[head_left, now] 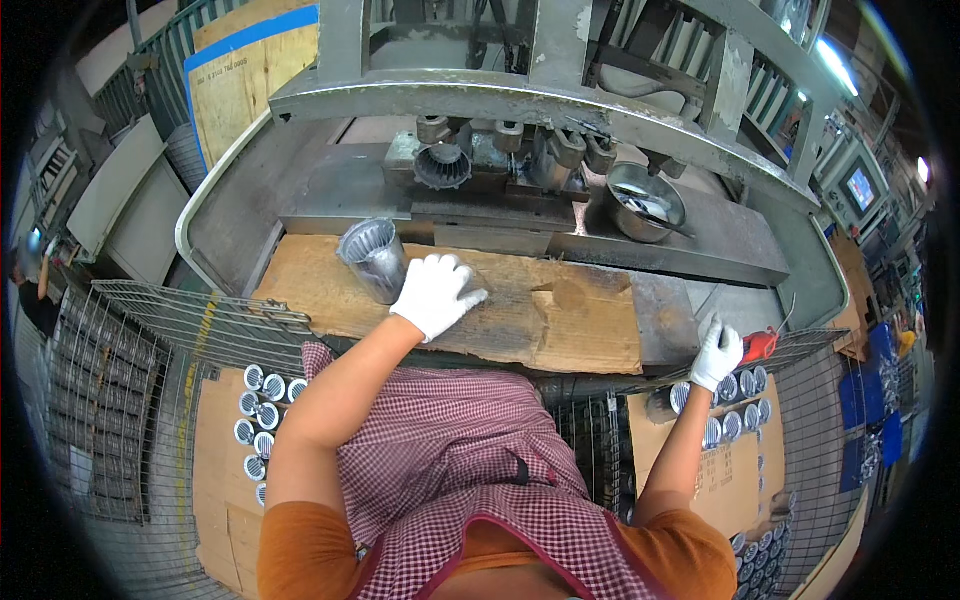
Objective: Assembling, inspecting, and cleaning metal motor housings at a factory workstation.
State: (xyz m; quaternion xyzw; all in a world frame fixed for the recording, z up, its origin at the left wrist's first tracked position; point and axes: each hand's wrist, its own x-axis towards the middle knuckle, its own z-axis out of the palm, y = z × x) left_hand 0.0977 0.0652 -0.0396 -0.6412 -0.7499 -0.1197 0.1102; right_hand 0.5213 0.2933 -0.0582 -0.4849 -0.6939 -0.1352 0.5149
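My left hand [435,297], in a white glove, is over the cardboard-covered bench edge, thumb stretched out to the right and fingers apart. Close beside it, on its left, a ribbed grey metal cup-shaped part [375,262] stands slightly tilted on the cardboard [500,300]. No grip on that part is visible. My right hand [718,357], gloved in white too, is raised at the bench's right end above the right-hand wire basket. Its fingers are drawn together; whatever they hold is too small to make out. Right next to it is a red-handled tool [760,345].
Ahead is a machine with a grey frame [600,105] and a similar ribbed part [443,166] under it. A metal bowl [646,203] with a utensil stands on the machine bed. Wire baskets hold rows of round metal parts [265,415] on both sides. A control screen [860,188] is at right.
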